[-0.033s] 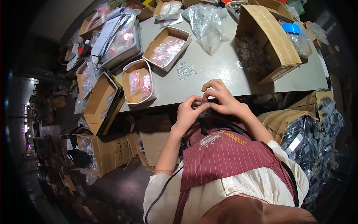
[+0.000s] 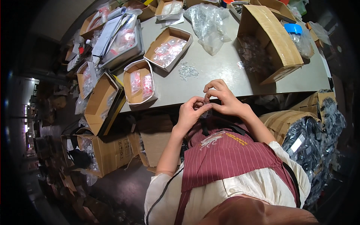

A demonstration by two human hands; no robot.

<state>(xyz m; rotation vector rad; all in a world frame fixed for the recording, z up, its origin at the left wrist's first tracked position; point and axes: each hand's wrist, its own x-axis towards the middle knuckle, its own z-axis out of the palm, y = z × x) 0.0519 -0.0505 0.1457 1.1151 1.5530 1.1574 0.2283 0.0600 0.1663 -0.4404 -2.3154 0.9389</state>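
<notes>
The left hand (image 2: 190,113) has its thumb and forefinger closed on a small translucent piece (image 2: 206,112), partly hidden by the fingers, and the right hand (image 2: 225,102) meets it there, thumb and index finger brought together on the same piece while the other fingers curl above. The piece is held just off the near edge of the grey table (image 2: 217,69), above the lap of a maroon pinstriped apron (image 2: 225,161) worn over a cream shirt (image 2: 243,189). Beyond the hands, a loose pile of small shiny bits (image 2: 188,71) lies on the tabletop. To its left stand a small open box (image 2: 141,100) and a larger open box (image 2: 155,45), both holding clear packets marked with red. Farther back lies a crumpled clear plastic bag (image 2: 208,26); to the right, a big carton (image 2: 275,35) rests on its side with dark, indistinct contents, near a blue lid (image 2: 293,29). Below the table's right end, another carton (image 2: 281,120) holds dark plastic-wrapped goods (image 2: 303,142).
</notes>
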